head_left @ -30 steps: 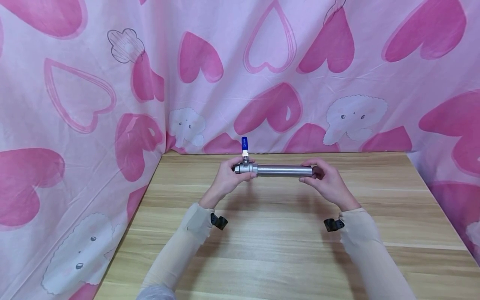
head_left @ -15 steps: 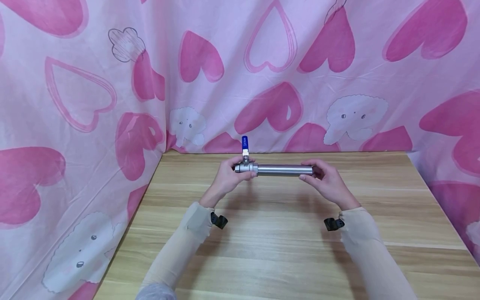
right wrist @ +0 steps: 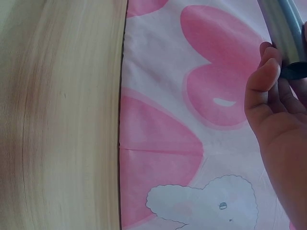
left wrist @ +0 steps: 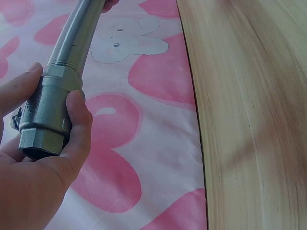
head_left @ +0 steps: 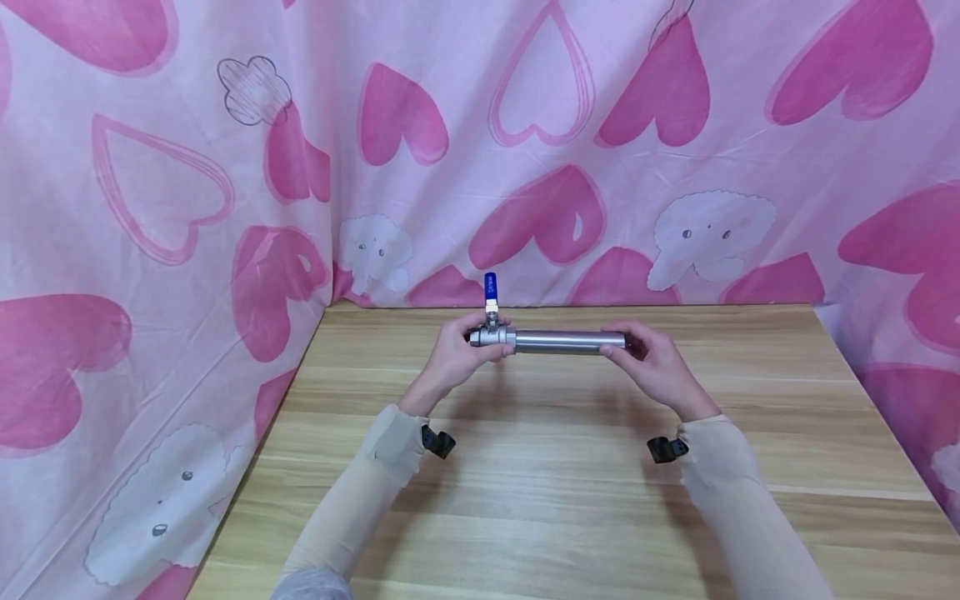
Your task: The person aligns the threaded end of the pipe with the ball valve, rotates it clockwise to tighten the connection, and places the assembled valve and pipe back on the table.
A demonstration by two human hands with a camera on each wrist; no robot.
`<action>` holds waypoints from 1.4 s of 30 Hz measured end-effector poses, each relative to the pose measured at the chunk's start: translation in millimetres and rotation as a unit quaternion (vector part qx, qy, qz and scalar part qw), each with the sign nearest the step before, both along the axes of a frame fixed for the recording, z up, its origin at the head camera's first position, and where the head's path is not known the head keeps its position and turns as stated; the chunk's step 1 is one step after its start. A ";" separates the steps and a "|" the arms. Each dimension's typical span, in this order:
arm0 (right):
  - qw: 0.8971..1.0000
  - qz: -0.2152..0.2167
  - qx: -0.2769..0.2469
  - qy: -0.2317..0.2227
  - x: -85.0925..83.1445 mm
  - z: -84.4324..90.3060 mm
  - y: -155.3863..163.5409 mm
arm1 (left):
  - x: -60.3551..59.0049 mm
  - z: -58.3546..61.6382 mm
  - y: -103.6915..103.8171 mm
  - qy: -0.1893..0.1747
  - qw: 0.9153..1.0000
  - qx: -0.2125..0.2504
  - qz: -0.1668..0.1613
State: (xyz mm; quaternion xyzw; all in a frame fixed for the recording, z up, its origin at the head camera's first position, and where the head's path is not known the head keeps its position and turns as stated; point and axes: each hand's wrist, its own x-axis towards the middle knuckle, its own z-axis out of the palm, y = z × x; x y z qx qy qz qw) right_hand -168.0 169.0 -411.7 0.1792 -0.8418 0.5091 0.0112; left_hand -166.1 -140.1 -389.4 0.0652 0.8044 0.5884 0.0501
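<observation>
Head view: left hand [head_left: 459, 354] grips the valve [head_left: 491, 336], right hand [head_left: 656, 364] pinches the pipe [head_left: 570, 341] end, held above the desk's [head_left: 555, 492] far edge. Steel looks heavy, stiff, slick; grab both ends.

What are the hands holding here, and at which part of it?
A metal pipe with a valve on one end. The left hand grips the valve body; the right hand holds the pipe's other end.

Pipe [head_left: 570, 341]: smooth brushed metal, satin sheen. Valve [head_left: 491, 336]: duller grey metal, cast-looking; lever [head_left: 490, 286] at 12 o'clock coated in glossy blue plastic. Desk [head_left: 555, 492]: light wood grain, matt. Curtain [head_left: 480, 150]: soft matt printed cloth.
</observation>
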 end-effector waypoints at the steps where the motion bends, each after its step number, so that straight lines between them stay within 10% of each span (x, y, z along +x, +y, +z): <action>1: 1.000 0.000 0.001 -0.002 0.2 0.1 0.1 | 0.0 -0.1 0.1 -0.001 1.000 0.000 0.000; 42: 1.000 0.007 -0.024 -0.012 -2.6 -2.3 -2.3 | -0.8 -2.6 1.2 0.006 1.000 0.000 0.005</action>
